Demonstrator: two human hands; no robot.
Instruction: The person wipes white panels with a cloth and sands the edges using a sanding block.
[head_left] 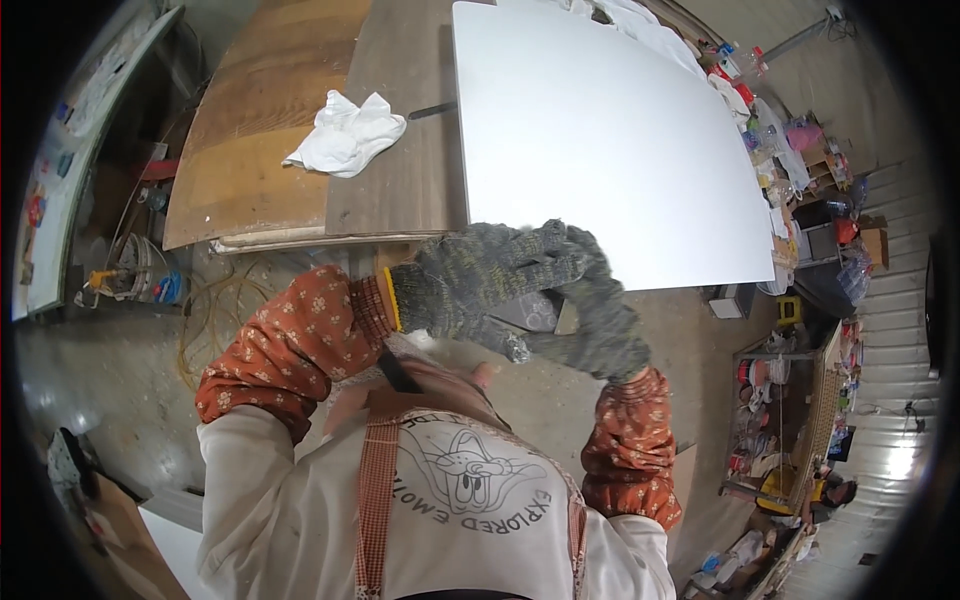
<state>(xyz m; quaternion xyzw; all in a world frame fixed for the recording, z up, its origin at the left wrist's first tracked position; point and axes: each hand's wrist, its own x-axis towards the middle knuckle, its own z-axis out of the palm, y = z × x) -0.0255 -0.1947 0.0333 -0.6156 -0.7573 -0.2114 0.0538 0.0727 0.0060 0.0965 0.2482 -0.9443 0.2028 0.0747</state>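
Both my hands wear dark grey-green knitted work gloves and meet in front of my chest, at the near edge of a large white panel (610, 140). My left hand (470, 280) reaches right with fingers stretched out and its thumb held apart below. Bent inward, my right hand (605, 315) is smeared by motion; its fingertips overlap those of the left. A grey flat piece (537, 312) shows in the gap between the gloves; whether a hand touches it I cannot tell. Orange flowered sleeve covers (290, 345) reach up to the gloves.
A crumpled white cloth (345, 135) lies on the wooden boards (265, 120) left of the panel. Yellowish hose (215, 315) coils on the floor at left. Bottles, bags and boxes crowd the right side, near a cluttered shelf rack (775, 410).
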